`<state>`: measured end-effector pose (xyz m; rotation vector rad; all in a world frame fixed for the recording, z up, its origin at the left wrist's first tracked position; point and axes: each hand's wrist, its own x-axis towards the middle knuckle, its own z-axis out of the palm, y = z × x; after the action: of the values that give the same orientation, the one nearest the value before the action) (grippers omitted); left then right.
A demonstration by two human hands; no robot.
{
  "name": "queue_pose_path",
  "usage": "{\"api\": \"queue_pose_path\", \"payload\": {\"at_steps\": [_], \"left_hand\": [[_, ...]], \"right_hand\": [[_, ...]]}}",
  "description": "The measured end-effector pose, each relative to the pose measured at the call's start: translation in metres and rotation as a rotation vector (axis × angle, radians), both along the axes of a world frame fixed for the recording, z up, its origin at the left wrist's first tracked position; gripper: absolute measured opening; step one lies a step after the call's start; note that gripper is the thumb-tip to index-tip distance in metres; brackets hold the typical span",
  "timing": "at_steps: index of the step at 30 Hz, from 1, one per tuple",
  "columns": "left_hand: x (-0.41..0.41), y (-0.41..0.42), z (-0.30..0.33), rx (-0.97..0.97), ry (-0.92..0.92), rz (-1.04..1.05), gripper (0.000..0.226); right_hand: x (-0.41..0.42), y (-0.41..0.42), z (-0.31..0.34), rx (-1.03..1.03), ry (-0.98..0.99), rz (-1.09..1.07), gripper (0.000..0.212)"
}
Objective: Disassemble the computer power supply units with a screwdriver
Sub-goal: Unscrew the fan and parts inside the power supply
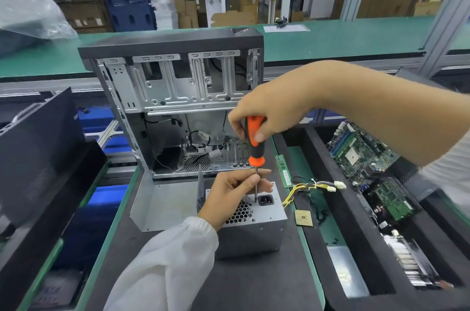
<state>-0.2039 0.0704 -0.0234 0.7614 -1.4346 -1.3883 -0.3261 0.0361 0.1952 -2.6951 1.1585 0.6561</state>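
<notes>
Dark matting covers the workbench (254, 280) in front of you, with a green conveyor belt (330, 38) running across behind it. On that mat, near the middle of your view, sits the power supply unit (256, 224), a grey metal box with its honeycomb vent and black socket facing up. Your left hand (229, 191) rests on top of the unit, its fingertips pinching the metal shaft of the screwdriver (255, 144). The tool stands upright, its tip down on the top face just left of the socket. Your right hand (269, 112) is wrapped around the top of the orange-and-black handle, thumb and fingers curled on it.

Just to the left of the unit lies a bent grey metal cover (162, 206), open side up. Behind both stands an emptied computer case (175, 102), its open side facing you. To the right of the unit a bundle of yellow and black cables (312, 187) trails off, a memory stick (285, 170) lies just beyond them, and a processor chip (304, 217) lies on the green strip beside the unit. Further right, a black tray (323, 165) holds circuit boards (363, 150). A black panel (38, 147) leans at your far left.
</notes>
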Motion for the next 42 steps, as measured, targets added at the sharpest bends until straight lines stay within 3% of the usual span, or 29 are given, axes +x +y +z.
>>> {"api": "queue_pose_path", "payload": {"at_steps": [4,8,11,14,16,18,21,22,25,27,28,30,34,36,39,42], "left_hand": [[0.000,0.000,0.000,-0.005,-0.049,0.030,0.025],[0.000,-0.002,-0.002,-0.018,-0.068,0.045,0.023],[0.002,-0.003,-0.002,-0.002,-0.049,0.012,0.023],[0.002,-0.004,-0.002,-0.009,-0.040,-0.005,0.026],[0.002,-0.004,-0.002,-0.024,-0.075,0.013,0.026],[0.002,-0.004,-0.002,-0.037,-0.094,0.025,0.025],[0.002,-0.003,-0.003,-0.026,-0.095,0.044,0.024],[0.002,-0.003,-0.003,-0.021,-0.095,0.048,0.025],[0.002,-0.004,-0.004,-0.027,-0.085,0.032,0.024],[0.002,-0.004,-0.004,-0.030,-0.069,0.009,0.025],[0.002,-0.004,-0.004,-0.029,-0.069,0.006,0.026],[0.002,-0.005,-0.004,-0.035,-0.084,0.008,0.024],[0.001,-0.004,-0.004,-0.064,-0.110,0.006,0.021],[0.001,-0.003,-0.003,-0.076,-0.110,-0.005,0.021],[0.001,-0.003,-0.002,-0.088,-0.121,-0.026,0.019],[0.002,-0.003,-0.003,-0.084,-0.130,-0.025,0.019]], "right_hand": [[-0.001,0.004,0.005,0.063,-0.034,-0.097,0.027],[0.000,0.004,0.002,-0.141,0.016,-0.281,0.070],[0.001,-0.004,-0.005,-0.184,0.095,-0.187,0.054],[-0.003,-0.003,0.004,-0.055,0.057,-0.090,0.004],[-0.005,-0.002,0.007,0.055,0.021,-0.008,0.021],[-0.004,0.002,0.005,0.054,-0.070,-0.001,0.025],[-0.002,0.003,0.001,-0.179,-0.078,-0.166,0.069],[-0.002,0.004,0.000,-0.226,-0.044,-0.228,0.071],[-0.001,0.002,-0.002,-0.204,0.020,-0.208,0.047],[-0.004,0.000,0.003,-0.081,-0.034,-0.163,0.014],[-0.005,0.001,0.008,-0.013,-0.079,-0.150,0.010],[-0.007,0.001,0.012,0.061,-0.109,-0.127,0.029],[0.000,0.006,0.002,-0.138,-0.005,-0.316,0.066],[0.001,0.004,-0.002,-0.196,0.054,-0.282,0.060],[-0.001,0.003,0.005,-0.016,-0.015,-0.177,0.014],[-0.003,0.004,0.009,0.032,-0.068,-0.175,0.039]]}}
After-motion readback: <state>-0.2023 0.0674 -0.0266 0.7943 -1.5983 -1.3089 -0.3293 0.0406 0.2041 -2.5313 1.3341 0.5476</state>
